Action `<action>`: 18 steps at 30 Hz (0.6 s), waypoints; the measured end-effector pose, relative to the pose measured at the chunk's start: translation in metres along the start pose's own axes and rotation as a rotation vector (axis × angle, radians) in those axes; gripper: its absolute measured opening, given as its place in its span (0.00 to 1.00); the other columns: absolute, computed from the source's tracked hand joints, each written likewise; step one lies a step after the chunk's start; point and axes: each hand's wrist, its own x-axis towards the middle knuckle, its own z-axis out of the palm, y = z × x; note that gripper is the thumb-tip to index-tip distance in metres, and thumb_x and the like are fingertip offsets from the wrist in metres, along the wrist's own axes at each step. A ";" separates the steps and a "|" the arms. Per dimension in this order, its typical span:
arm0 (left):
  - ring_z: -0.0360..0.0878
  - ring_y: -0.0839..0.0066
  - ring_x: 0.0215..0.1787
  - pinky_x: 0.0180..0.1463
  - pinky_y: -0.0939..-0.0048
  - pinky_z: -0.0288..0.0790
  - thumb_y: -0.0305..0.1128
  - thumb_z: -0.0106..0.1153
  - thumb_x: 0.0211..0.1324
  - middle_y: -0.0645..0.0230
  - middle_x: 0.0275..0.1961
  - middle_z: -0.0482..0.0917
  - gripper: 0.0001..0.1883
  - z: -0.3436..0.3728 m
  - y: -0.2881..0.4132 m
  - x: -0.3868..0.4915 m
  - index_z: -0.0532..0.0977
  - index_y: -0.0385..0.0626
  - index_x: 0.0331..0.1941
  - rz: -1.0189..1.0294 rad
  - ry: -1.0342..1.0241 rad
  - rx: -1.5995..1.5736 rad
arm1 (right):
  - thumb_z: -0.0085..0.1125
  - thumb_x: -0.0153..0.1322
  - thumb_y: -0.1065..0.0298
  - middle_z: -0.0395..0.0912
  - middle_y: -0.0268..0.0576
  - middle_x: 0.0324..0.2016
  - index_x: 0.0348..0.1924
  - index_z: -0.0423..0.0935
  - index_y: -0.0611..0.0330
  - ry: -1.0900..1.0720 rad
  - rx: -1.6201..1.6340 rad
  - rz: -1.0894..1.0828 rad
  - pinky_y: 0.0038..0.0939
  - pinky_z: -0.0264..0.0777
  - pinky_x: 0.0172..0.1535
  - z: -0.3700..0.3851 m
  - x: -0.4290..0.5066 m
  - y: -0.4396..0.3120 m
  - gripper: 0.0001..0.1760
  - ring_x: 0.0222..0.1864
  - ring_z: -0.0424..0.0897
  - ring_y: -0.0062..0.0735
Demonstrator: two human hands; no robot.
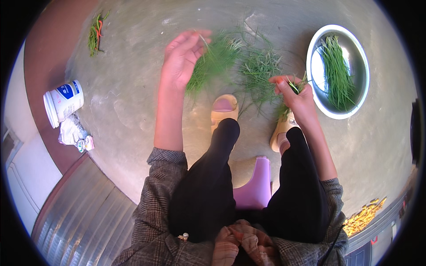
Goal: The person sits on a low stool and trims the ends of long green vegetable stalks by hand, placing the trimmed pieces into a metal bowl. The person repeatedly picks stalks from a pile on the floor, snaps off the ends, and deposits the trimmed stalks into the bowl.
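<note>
My left hand (183,56) is raised over a loose heap of thin green grass-like stalks (199,76), pinching a few stalks between thumb and fingers; motion blurs them. My right hand (296,96) holds a small bunch of green stalks (294,87) above my right sandal, close to the basin's left rim. Between the hands, a second tangled pile of green stalks (261,66) lies on the concrete floor. To the right stands a round metal basin (361,96), with a neat bundle of long green stalks (337,73) lying inside it.
Red and green chili peppers (97,33) lie at the upper left. A white plastic bucket (68,99) lies on its side at the left, beside a crumpled bag (73,131). Below me is a purple stool (256,189). Yellow-orange pieces (362,217) are heaped at the lower right.
</note>
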 end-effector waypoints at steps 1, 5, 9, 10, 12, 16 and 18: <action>0.82 0.71 0.43 0.47 0.70 0.75 0.26 0.57 0.63 0.54 0.47 0.84 0.06 0.010 -0.007 -0.001 0.78 0.40 0.42 -0.032 -0.052 -0.028 | 0.56 0.75 0.65 0.79 0.30 0.28 0.43 0.83 0.63 0.012 0.022 -0.045 0.17 0.62 0.31 0.002 0.003 0.000 0.12 0.26 0.70 0.12; 0.82 0.70 0.46 0.49 0.69 0.75 0.27 0.57 0.64 0.54 0.48 0.83 0.06 0.051 -0.036 -0.014 0.78 0.40 0.42 -0.159 -0.166 0.019 | 0.62 0.70 0.64 0.82 0.33 0.31 0.42 0.84 0.62 0.041 0.100 -0.125 0.24 0.70 0.42 0.011 0.021 0.013 0.13 0.34 0.76 0.17; 0.82 0.71 0.46 0.51 0.69 0.75 0.29 0.57 0.65 0.55 0.49 0.82 0.06 0.073 -0.058 -0.022 0.78 0.41 0.43 -0.207 -0.253 0.070 | 0.65 0.68 0.65 0.82 0.31 0.29 0.40 0.84 0.62 0.001 0.177 -0.105 0.23 0.71 0.40 0.020 0.023 0.015 0.11 0.33 0.75 0.15; 0.82 0.72 0.46 0.51 0.69 0.75 0.29 0.57 0.65 0.55 0.49 0.82 0.06 0.078 -0.061 -0.023 0.78 0.41 0.43 -0.217 -0.246 0.093 | 0.66 0.68 0.65 0.82 0.31 0.29 0.39 0.84 0.63 -0.009 0.205 -0.101 0.23 0.71 0.40 0.020 0.024 0.020 0.11 0.33 0.75 0.15; 0.82 0.73 0.46 0.49 0.71 0.75 0.30 0.58 0.65 0.58 0.48 0.83 0.08 0.084 -0.064 -0.025 0.78 0.41 0.44 -0.238 -0.228 0.128 | 0.66 0.68 0.64 0.81 0.31 0.29 0.36 0.83 0.64 -0.008 0.218 -0.059 0.23 0.71 0.39 0.017 0.023 0.024 0.11 0.33 0.75 0.15; 0.80 0.78 0.42 0.43 0.75 0.72 0.33 0.63 0.62 0.65 0.44 0.83 0.12 0.090 -0.069 -0.030 0.79 0.41 0.46 -0.227 -0.278 0.312 | 0.64 0.68 0.68 0.82 0.34 0.29 0.35 0.82 0.65 -0.002 0.236 -0.060 0.23 0.71 0.40 0.011 0.020 0.031 0.08 0.33 0.77 0.17; 0.79 0.81 0.40 0.40 0.77 0.70 0.34 0.65 0.59 0.69 0.41 0.83 0.12 0.089 -0.072 -0.031 0.80 0.41 0.45 -0.210 -0.315 0.433 | 0.62 0.70 0.73 0.83 0.39 0.30 0.38 0.80 0.66 -0.024 0.166 -0.067 0.24 0.72 0.44 0.009 0.020 0.031 0.06 0.35 0.79 0.20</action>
